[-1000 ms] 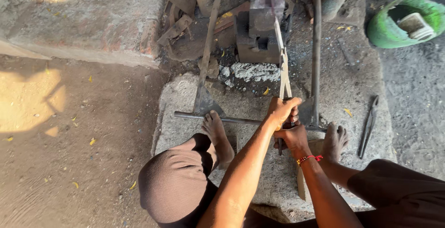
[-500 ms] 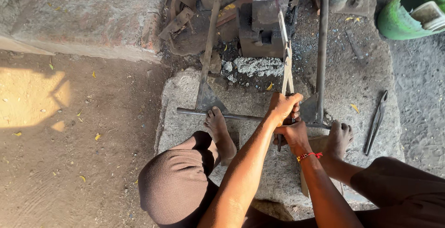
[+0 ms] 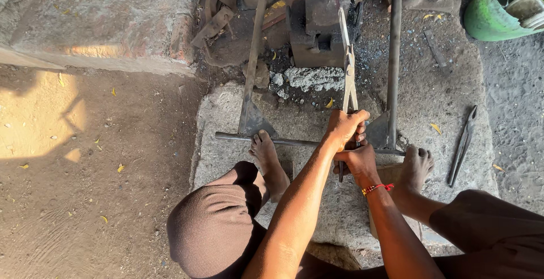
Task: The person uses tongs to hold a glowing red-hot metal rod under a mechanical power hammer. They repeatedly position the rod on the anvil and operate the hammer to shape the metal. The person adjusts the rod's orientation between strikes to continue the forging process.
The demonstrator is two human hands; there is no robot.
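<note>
**Both hands on the tongs at the anvil block**

Packed dirt floor spreads to your left, and a worn stone slab (image 3: 226,120) carries the work in front of you. You sit low with both bare feet on that slab: your left foot (image 3: 268,157) rests against a thin iron rod (image 3: 294,142) lying crosswise, and your right foot (image 3: 417,165) sits near the rod's far end.

Your left hand (image 3: 345,127) is wrapped tight around the handles of the long tongs (image 3: 347,69), fingers curled closed. Your right hand (image 3: 357,163), with a red thread at the wrist, is clenched around the same handles just below, touching the left. The tongs run straight away from you, their tips up at the dark metal block (image 3: 317,29); what they pinch there is too blurred to tell.

Two long-handled tools stand on either side, one with a flat blade (image 3: 253,117) by your left foot. A second pair of tongs (image 3: 463,143) lies on the slab to your right. A green bucket (image 3: 487,21) sits at the top right corner.
</note>
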